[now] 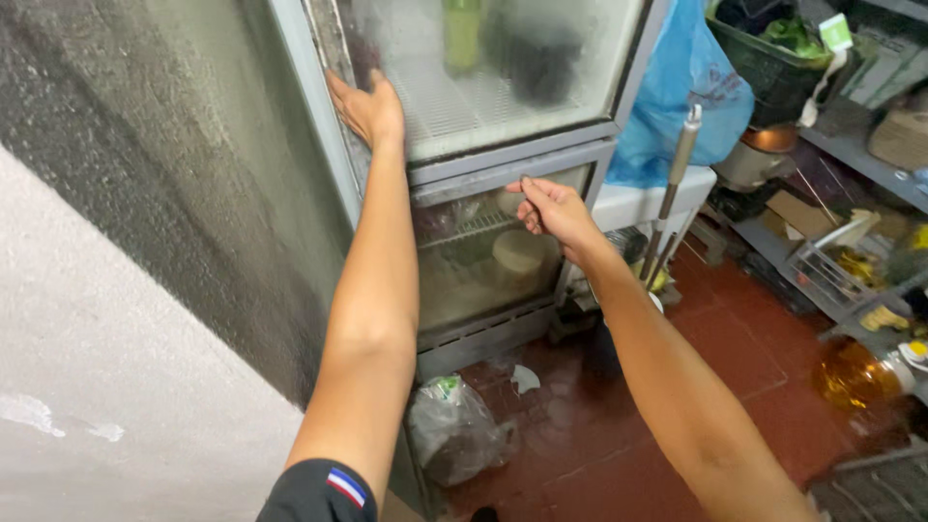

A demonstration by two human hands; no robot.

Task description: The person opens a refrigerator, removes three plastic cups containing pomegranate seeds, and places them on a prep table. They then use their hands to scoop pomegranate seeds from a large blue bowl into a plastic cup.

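Glass-door fridge (503, 145) fills the frame's upper centre, left hand (367, 106) pressed flat and open on its upper door, right hand (551, 208) pinching the lower door's top edge, a thin grip that could slip off.

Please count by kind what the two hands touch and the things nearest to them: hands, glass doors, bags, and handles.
Hands: 2, left hand and right hand
Glass fridge doors: 2, upper door and lower door
Bags: 2, blue bag and clear bag
Long handle: 1
Total: 7
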